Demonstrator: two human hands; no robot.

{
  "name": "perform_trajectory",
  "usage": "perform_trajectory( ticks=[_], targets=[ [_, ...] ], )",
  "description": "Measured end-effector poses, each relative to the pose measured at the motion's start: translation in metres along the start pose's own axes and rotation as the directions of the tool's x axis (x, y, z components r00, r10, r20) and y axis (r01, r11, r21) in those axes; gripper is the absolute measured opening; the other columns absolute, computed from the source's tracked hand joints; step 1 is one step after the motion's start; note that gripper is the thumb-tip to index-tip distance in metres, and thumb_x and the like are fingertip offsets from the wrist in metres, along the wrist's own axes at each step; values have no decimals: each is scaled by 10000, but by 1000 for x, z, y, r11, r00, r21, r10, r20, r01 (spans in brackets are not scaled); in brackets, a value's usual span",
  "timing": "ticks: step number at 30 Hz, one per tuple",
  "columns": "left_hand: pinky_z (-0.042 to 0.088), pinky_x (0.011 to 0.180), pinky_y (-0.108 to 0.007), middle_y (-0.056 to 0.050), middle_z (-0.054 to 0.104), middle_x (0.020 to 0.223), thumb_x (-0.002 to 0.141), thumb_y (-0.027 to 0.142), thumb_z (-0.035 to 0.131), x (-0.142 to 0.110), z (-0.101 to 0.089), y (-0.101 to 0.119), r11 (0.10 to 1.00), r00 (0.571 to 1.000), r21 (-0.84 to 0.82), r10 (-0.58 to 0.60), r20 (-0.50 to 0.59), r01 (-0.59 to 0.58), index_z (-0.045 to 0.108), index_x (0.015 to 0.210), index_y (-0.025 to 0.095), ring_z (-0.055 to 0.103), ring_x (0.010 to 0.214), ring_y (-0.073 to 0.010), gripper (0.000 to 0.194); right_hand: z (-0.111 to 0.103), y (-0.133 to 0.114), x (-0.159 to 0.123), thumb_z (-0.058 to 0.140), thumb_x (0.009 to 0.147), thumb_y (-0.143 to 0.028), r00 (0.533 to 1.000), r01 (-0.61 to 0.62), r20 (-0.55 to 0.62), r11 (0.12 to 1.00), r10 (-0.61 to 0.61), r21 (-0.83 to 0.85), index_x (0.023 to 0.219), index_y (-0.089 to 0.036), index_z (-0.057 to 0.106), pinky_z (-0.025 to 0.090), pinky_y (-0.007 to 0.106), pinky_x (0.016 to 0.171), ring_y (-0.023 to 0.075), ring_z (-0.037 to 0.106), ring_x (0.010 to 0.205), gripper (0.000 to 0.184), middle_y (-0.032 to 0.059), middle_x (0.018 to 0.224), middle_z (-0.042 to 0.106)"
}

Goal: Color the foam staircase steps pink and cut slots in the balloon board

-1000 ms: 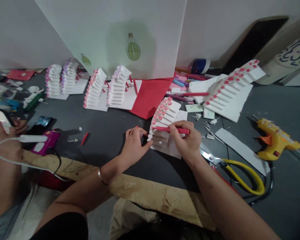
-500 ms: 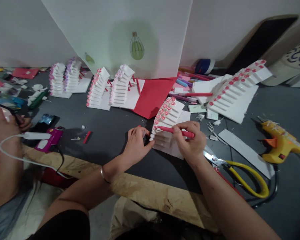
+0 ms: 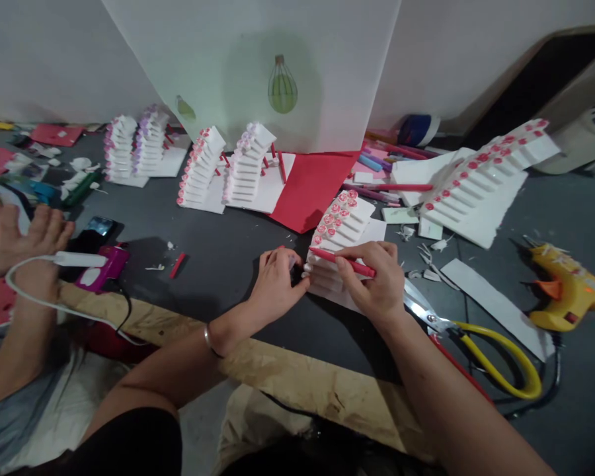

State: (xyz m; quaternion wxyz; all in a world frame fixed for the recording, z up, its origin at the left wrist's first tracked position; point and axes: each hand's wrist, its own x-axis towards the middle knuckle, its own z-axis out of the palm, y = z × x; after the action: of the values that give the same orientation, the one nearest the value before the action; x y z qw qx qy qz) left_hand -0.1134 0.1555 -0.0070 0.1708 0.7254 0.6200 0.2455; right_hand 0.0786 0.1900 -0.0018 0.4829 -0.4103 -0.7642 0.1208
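A small white model staircase (image 3: 344, 228) stands before me, with red-marked round ends along the left side of its upper steps and plain white ends lower down. My right hand (image 3: 374, 277) grips a red felt-tip pen (image 3: 344, 259), its tip at the left edge of the steps. Beside the lower steps, my left hand (image 3: 277, 281) is closed with curled fingers. A bit of red and something dark show at those fingers, but I cannot make out what they hold.
Right of my hand lie yellow-handled scissors (image 3: 496, 354), a paper strip (image 3: 496, 307) and a yellow glue gun (image 3: 570, 284). Behind are a larger staircase (image 3: 480, 192), red card (image 3: 312, 188) and more staircases (image 3: 198, 172). At left, a co-worker's hands (image 3: 24, 228) are near a purple box (image 3: 104, 268).
The view has shifted slightly, so most things sit farther right. My pen stays at the staircase's left edge. The co-worker's hands have lifted, with fingers now spread.
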Motion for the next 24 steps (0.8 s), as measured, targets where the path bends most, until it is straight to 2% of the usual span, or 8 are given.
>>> perform_trajectory(
  ticks=[5,12,18,24],
  targets=[
    [403,968,-459,-45,642,1003,780,187,643,-1,0,0,1000,1000,-3,19,5,-19,399,964,237,592,1036,-242,309,-1,-1,0,602,902,-221,1000,14,-12,1000,-14,11,771,-232,619,371,361,763,143,588,615,133,-37,653,666],
    [397,968,-473,-41,631,1005,785,197,643,-1,0,0,1000,1000,-10,-12,17,12,404,965,245,586,1062,-251,303,-1,0,0,605,879,-207,999,-5,-42,1000,5,-6,740,-229,599,382,366,765,144,589,601,140,-39,638,656],
    [395,972,-481,-41,627,1005,791,205,653,-2,1,-1,1000,1000,-14,-15,13,15,409,967,250,583,1057,-251,305,-3,2,0,590,876,-234,994,-77,-76,997,75,-25,720,-246,603,425,364,746,158,576,589,157,-38,618,650],
    [404,968,-468,-46,629,1004,794,225,664,-2,1,0,1000,1000,0,-11,12,11,414,963,239,581,1044,-245,302,-3,4,-2,586,885,-282,973,-172,-160,985,167,-16,699,-245,603,435,366,747,175,583,631,191,-22,634,654]
  ],
)
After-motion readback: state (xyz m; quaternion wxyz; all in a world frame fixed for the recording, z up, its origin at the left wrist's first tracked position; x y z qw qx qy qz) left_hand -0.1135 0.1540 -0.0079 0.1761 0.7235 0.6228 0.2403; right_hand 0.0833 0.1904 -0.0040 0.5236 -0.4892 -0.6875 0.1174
